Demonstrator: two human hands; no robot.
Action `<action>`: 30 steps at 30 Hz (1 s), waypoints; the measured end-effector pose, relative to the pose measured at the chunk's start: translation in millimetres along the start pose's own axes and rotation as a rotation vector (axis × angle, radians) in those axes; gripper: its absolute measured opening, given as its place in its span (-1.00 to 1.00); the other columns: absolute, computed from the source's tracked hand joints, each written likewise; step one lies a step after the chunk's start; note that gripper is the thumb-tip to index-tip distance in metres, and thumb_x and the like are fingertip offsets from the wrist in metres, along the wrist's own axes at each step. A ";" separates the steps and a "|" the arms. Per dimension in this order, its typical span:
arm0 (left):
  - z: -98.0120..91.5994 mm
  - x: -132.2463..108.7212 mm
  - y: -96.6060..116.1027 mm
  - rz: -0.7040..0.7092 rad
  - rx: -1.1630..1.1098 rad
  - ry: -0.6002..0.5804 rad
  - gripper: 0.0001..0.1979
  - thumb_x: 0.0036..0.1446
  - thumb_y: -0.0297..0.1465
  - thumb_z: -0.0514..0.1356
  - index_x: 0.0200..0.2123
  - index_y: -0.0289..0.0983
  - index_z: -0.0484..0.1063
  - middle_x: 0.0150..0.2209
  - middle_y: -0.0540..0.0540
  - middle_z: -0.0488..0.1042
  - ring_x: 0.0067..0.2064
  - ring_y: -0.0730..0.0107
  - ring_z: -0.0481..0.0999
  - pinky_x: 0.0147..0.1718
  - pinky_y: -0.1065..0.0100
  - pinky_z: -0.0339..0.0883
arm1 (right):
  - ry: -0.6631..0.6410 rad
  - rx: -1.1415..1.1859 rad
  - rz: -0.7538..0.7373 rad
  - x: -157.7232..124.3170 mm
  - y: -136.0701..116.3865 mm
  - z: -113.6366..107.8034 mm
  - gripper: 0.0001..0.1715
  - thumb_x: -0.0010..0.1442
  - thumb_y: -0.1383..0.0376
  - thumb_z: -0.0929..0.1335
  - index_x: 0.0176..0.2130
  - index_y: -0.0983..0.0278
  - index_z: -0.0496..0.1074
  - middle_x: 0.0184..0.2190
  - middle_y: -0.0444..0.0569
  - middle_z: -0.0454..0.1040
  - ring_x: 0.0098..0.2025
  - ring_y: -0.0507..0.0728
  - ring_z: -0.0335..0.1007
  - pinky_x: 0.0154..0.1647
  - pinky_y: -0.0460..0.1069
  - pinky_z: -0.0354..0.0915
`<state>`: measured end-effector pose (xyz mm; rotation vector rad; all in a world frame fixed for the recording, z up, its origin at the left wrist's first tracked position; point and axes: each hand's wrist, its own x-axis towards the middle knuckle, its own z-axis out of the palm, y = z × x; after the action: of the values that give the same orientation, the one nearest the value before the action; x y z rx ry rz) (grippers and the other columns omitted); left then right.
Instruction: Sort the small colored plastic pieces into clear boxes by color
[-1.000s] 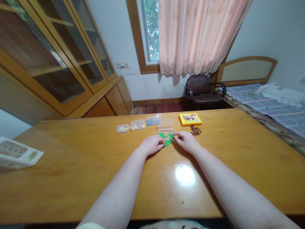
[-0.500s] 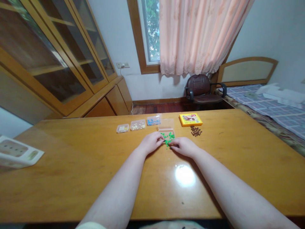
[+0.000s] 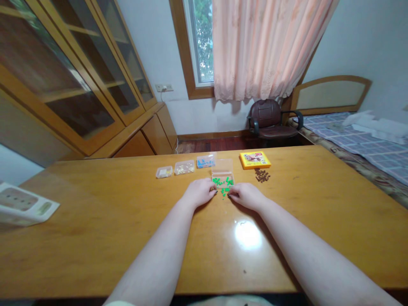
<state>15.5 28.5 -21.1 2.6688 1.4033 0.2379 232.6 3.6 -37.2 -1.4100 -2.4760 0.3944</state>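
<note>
Below the frame's centre, loose green pieces [image 3: 223, 191] are lying between the left hand [image 3: 200, 192] and right hand [image 3: 247, 196], fingers' grip unclear, likely feeling light, stiff, best pinched by their sides.

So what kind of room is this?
It looks like a bedroom, maybe used for study too: there's a bed, a peach curtain by the window, and a big wooden desk.

Daylit window [image 3: 205, 42], white tabletop [image 3: 102, 238] glare, soft detail
</note>
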 end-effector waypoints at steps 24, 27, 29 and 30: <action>2.3 -0.1 3.8 0.050 -0.116 -0.109 -0.88 0.06 -0.35 0.13 -0.38 -0.21 0.46 -0.37 -0.05 0.49 -0.35 0.36 0.45 -0.37 0.41 0.27 | 0.158 0.181 0.057 2.1 6.4 5.4 -0.82 0.13 0.27 0.30 -0.39 0.26 0.48 -0.49 -0.09 0.48 -0.45 0.03 0.32 -0.41 -0.11 0.15; -0.4 2.3 4.5 0.044 -0.175 -0.035 -0.86 0.08 -0.37 0.12 -0.32 -0.21 0.47 -0.33 -0.05 0.48 -0.31 0.39 0.44 -0.31 0.42 0.28 | 0.363 0.223 0.148 5.4 15.1 8.3 -0.77 0.15 0.22 0.29 -0.31 0.26 0.50 -0.48 -0.07 0.48 -0.44 0.04 0.33 -0.39 -0.10 0.18; -0.5 4.8 3.4 0.035 -0.218 0.074 -0.84 0.11 -0.37 0.10 -0.28 -0.21 0.47 -0.31 -0.05 0.46 -0.29 0.40 0.43 -0.27 0.41 0.29 | 0.435 0.240 0.204 7.7 20.3 9.8 -0.75 0.15 0.20 0.28 -0.30 0.26 0.50 -0.50 -0.07 0.47 -0.45 0.05 0.33 -0.40 -0.09 0.19; 0.4 6.2 2.4 0.026 -0.235 0.132 -0.84 0.11 -0.37 0.10 -0.27 -0.22 0.46 -0.31 -0.05 0.45 -0.28 0.40 0.42 -0.26 0.40 0.29 | 0.444 0.245 0.221 8.8 22.1 10.4 -0.75 0.14 0.19 0.29 -0.31 0.26 0.50 -0.51 -0.08 0.47 -0.46 0.05 0.32 -0.41 -0.09 0.19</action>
<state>21.0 32.2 -20.5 2.5187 1.2855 0.5539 242.0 20.9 -54.0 -1.4822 -1.8637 0.3662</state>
